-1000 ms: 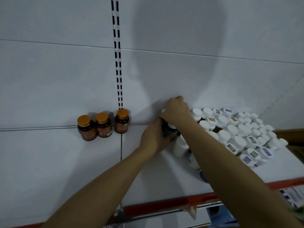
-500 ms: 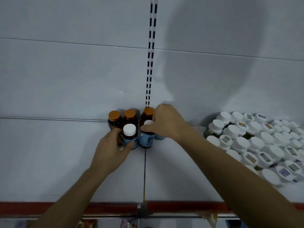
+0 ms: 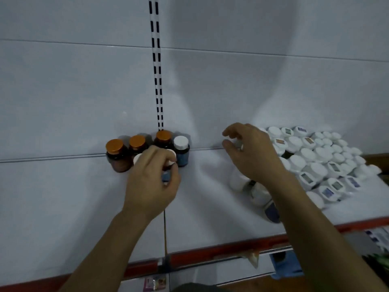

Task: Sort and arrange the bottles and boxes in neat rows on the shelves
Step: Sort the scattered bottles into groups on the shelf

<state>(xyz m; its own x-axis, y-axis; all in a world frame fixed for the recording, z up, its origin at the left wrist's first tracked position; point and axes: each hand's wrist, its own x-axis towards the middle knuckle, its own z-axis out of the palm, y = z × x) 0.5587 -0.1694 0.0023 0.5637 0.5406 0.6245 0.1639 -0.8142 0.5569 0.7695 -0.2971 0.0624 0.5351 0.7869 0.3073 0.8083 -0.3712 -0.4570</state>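
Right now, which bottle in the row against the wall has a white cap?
The blue-labelled bottle at the end of the row nearest the big bottle pile. The three amber bottles beside it all have orange caps.

Beside the dark glossy amber bottles (image 3: 117, 160) with shiny metallic orange caps (image 3: 114, 145), smooth matt white plastic caps (image 3: 305, 153) crowd the smooth white shelf (image 3: 63, 197).

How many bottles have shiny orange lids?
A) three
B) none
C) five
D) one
A: three orange-lidded bottles stand side by side at the back of the shelf, and the left hand grips a white-lidded bottle in front of them.
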